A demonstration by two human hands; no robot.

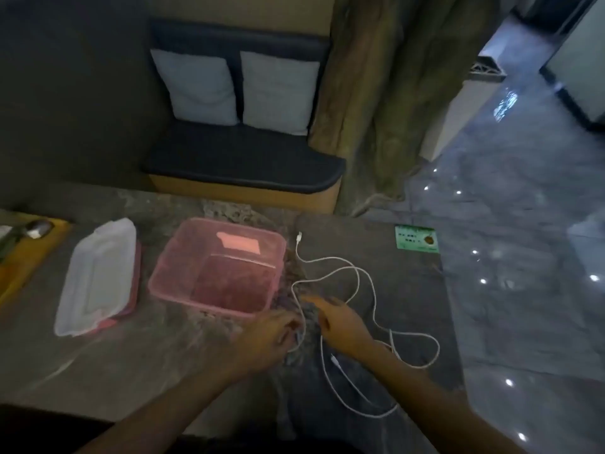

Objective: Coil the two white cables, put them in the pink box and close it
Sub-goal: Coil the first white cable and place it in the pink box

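The pink box (183,290) stands open and empty on the stone table, its whitish lid (98,276) lying to its left. Two white cables (360,276) sprawl loose and tangled on the table to the right of the box, one plug (298,238) near the box's far right corner. My left hand (268,339) rests just below the box's near right corner with its fingers curled on a stretch of cable. My right hand (340,322) hovers over the cables, fingers apart and index finger stretched toward the box, holding nothing that I can see.
A green card (416,239) lies at the table's far right corner. A spoon (36,229) on a yellow mat (29,253) sits at the far left. Beyond the table is a dark bench with two grey cushions (235,90). The table's right edge drops to a shiny floor.
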